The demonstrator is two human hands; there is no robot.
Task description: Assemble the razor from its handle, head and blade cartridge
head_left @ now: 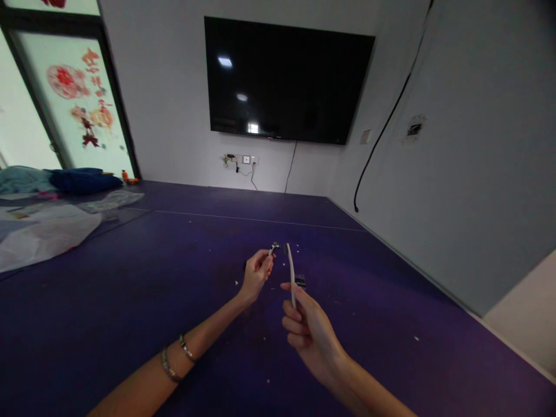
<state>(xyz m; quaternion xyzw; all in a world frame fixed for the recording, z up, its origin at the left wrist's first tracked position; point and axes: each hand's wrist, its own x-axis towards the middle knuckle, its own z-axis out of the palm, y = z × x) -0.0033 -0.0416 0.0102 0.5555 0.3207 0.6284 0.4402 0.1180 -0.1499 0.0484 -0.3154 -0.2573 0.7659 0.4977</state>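
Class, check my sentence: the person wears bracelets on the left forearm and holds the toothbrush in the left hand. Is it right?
Not quite: the toothbrush is in the right hand, not the left hand, as the head view shows. The bracelets are indeed on the left forearm.

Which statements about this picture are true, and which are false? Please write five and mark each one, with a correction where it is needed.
1. The right hand holds a toothbrush. True.
2. The left hand holds a small metallic object. True.
3. The toothbrush touches the small metallic object. False: a gap shows between them.
4. Two bracelets circle the left forearm. True.
5. The television stands on the purple surface. False: the television hangs on the wall, above the purple surface.
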